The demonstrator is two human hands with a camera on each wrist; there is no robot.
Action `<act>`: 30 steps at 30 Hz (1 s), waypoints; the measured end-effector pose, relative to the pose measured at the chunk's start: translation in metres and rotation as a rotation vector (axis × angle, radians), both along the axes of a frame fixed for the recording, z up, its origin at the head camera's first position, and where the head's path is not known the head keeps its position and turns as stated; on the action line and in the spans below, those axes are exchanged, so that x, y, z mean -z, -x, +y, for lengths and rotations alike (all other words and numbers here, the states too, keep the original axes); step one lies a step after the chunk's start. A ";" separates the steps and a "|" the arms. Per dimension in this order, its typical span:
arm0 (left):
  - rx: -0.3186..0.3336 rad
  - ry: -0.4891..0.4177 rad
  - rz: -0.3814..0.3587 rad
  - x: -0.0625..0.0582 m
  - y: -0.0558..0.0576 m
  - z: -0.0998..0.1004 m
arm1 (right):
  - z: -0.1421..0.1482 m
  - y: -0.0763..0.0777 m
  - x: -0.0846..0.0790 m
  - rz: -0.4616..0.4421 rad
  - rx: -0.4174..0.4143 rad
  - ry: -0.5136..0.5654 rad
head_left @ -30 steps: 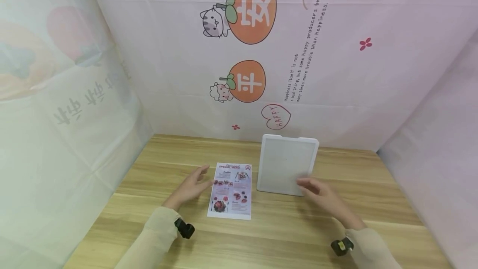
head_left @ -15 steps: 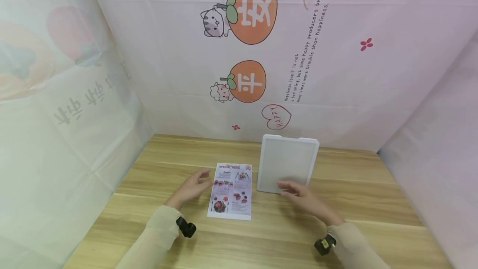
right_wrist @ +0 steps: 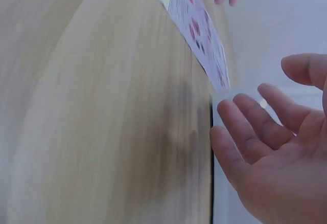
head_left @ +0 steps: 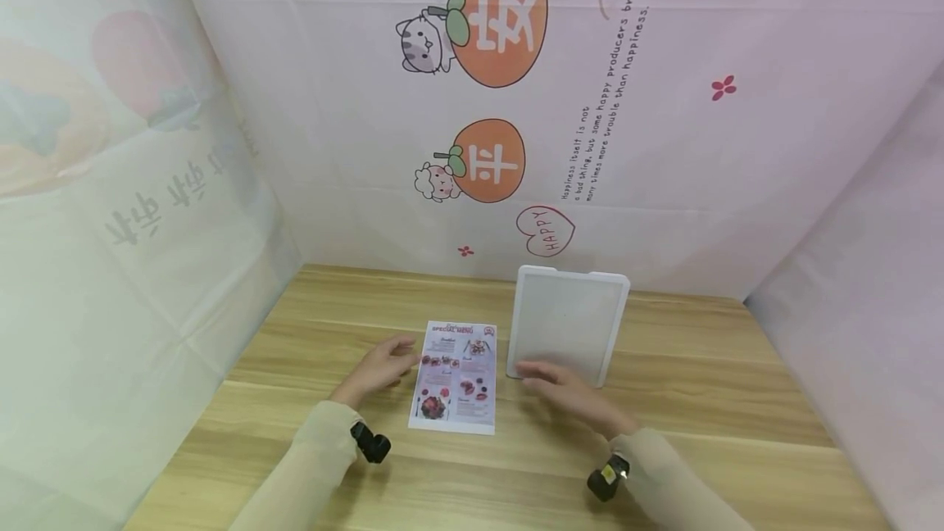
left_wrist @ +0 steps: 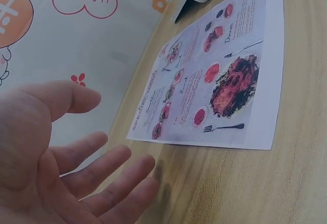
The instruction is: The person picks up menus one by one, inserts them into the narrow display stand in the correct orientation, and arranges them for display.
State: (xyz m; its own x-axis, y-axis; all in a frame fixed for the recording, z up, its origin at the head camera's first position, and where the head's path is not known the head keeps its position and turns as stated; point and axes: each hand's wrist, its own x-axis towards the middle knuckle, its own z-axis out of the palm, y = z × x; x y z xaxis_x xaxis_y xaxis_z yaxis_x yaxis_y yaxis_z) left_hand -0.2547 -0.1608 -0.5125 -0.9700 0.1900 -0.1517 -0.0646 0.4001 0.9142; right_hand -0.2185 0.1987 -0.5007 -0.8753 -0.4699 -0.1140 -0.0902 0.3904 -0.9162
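A printed menu sheet (head_left: 456, 383) with food pictures lies flat on the wooden table. Just off its left edge is my left hand (head_left: 378, 367), fingers loosely bent and holding nothing; the left wrist view shows a gap between those fingers (left_wrist: 138, 168) and the menu sheet (left_wrist: 225, 81). To the right of the sheet stands a white-framed panel (head_left: 568, 322), tilted back, with a pale grey face. My right hand (head_left: 564, 393) is in front of its lower edge with nothing in its grasp. The right wrist view shows relaxed, spread fingers (right_wrist: 255, 127); whether they touch the panel I cannot tell.
The wooden table (head_left: 664, 465) ends at a white printed cloth backdrop (head_left: 354, 146) behind the panel. More cloth hangs along the left side (head_left: 111, 310) and the right side (head_left: 863, 285). Each wrist carries a small black camera.
My right hand has moved left across the front of the panel, toward the menu sheet. The left hand has barely shifted, and the sheet and panel stay in place.
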 end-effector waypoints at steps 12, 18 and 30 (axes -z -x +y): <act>-0.047 -0.054 -0.106 -0.001 -0.002 0.003 | -0.024 0.006 0.005 -0.213 -0.022 0.219; -0.065 -0.107 -0.150 0.004 0.001 0.002 | -0.030 0.009 0.008 -0.271 0.007 0.272; -0.089 -0.133 -0.219 0.008 0.004 0.003 | -0.046 0.010 0.009 -0.394 0.134 0.386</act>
